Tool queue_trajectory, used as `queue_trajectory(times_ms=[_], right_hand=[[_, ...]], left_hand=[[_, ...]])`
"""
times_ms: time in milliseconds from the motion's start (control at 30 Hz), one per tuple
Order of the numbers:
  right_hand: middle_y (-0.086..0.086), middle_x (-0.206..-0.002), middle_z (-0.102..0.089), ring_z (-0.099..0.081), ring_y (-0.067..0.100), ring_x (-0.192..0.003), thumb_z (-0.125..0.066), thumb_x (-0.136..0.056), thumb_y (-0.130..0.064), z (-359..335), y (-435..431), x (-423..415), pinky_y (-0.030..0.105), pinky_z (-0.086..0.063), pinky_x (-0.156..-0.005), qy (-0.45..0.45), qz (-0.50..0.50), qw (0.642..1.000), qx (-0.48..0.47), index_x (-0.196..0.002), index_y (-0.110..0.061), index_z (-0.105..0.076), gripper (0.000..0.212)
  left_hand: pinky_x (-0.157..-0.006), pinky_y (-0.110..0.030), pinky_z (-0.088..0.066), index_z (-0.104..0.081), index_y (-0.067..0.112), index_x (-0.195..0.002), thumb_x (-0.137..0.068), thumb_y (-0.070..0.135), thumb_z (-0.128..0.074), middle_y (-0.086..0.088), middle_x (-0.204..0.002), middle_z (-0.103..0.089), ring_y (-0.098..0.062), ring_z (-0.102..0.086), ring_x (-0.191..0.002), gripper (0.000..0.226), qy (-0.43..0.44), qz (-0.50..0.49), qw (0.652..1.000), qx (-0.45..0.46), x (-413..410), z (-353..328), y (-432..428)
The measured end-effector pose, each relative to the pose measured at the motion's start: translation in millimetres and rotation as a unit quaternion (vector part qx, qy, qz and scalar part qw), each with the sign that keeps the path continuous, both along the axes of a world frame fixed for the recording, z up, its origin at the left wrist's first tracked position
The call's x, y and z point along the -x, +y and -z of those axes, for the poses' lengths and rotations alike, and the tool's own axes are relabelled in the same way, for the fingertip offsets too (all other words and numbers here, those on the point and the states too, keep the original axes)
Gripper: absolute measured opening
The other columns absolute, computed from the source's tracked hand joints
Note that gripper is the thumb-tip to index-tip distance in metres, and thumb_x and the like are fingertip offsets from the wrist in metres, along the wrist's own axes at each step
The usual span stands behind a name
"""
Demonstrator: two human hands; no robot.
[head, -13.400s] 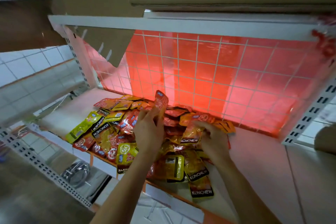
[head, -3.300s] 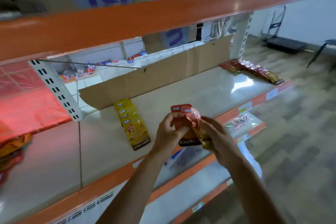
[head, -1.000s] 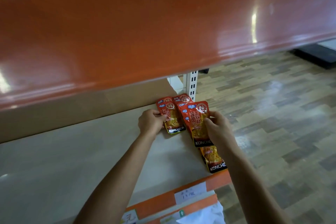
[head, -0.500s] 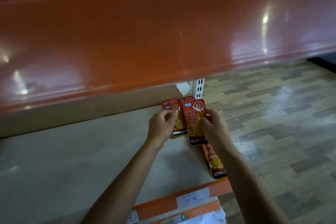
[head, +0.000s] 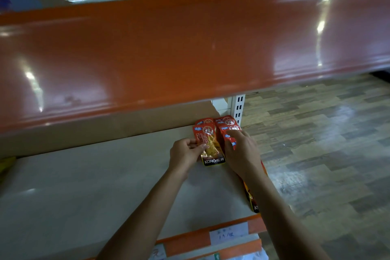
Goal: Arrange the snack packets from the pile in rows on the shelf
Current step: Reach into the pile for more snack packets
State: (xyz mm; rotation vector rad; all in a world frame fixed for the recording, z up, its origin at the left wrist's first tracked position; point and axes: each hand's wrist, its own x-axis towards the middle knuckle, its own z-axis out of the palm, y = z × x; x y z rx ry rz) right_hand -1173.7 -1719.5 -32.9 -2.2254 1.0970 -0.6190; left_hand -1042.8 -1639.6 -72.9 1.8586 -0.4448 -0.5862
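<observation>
Red KONCHEW snack packets lie in two short rows at the far right end of the beige shelf. My left hand pinches the left edge of the front packet of the left row, which lies flat with its black label toward me. My right hand lies on the overlapping red packets of the right row, fingers curled over the top one. Another packet of that row shows partly under my right forearm near the shelf's front edge.
The glossy orange edge of the upper shelf hangs low across the view. A cardboard sheet backs the shelf. A white slotted upright ends it on the right, with wood-pattern floor beyond. A paper price label sits on the front strip.
The packet my right hand held up has come down onto the right row. My left hand's packet now lies flat beside it, its label showing.
</observation>
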Motion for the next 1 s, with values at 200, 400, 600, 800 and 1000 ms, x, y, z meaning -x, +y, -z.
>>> queue_trajectory(times_ms=[200, 400, 600, 800, 1000], right_hand=[[0.008, -0.129, -0.057, -0.046, 0.027, -0.118, -0.052, -0.092, -0.015, 1, 0, 8, 0.031, -0.036, -0.091, 0.023, -0.017, 0.999, 0.025, -0.121, -0.013, -0.060, 0.030], [0.007, -0.125, -0.058, -0.049, 0.025, -0.114, -0.055, -0.092, -0.017, 6, -4, 11, 0.031, -0.035, -0.090, 0.029, -0.011, 0.999, 0.029, -0.116, -0.012, -0.062, 0.026], [0.006, -0.126, -0.058, -0.049, 0.025, -0.115, -0.054, -0.092, -0.019, 8, -2, 10, 0.031, -0.037, -0.091, 0.045, -0.020, 0.999, 0.020, -0.118, -0.012, -0.060, 0.028], [0.006, -0.132, -0.055, -0.047, 0.024, -0.121, -0.053, -0.094, -0.025, 6, 4, 10, 0.035, -0.037, -0.099, 0.052, -0.033, 0.998, 0.012, -0.128, -0.014, -0.055, 0.036], [0.005, -0.133, -0.055, -0.047, 0.023, -0.122, -0.053, -0.094, -0.021, 7, 16, 3, 0.033, -0.037, -0.098, 0.043, -0.059, 0.997, 0.039, -0.128, -0.014, -0.055, 0.036]], left_hand=[[-0.075, -0.031, -0.055, -0.064, 0.013, -0.103, -0.076, 0.023, -0.080, -0.004, -0.092, -0.071, -0.016, -0.068, -0.083, 0.033, -0.054, 0.021, 0.998, -0.039, 14, 0, -5], [-0.071, -0.027, -0.053, -0.062, 0.013, -0.109, -0.077, 0.028, -0.079, 0.001, -0.090, -0.067, -0.014, -0.066, -0.082, 0.039, -0.099, 0.015, 0.992, -0.072, 17, -3, -6], [-0.077, -0.030, -0.053, -0.061, 0.017, -0.111, -0.079, 0.040, -0.075, 0.002, -0.096, -0.069, -0.013, -0.066, -0.086, 0.042, -0.170, 0.025, 0.974, -0.145, 19, -7, -5], [-0.074, -0.025, -0.047, -0.059, 0.015, -0.120, -0.081, 0.045, -0.071, 0.001, -0.103, -0.069, -0.012, -0.064, -0.091, 0.050, -0.206, 0.029, 0.963, -0.171, 20, -9, -2], [-0.074, -0.022, -0.045, -0.062, 0.016, -0.116, -0.089, 0.042, -0.062, 0.003, -0.106, -0.068, -0.010, -0.061, -0.092, 0.037, -0.252, 0.012, 0.956, -0.153, 21, -12, 15]])
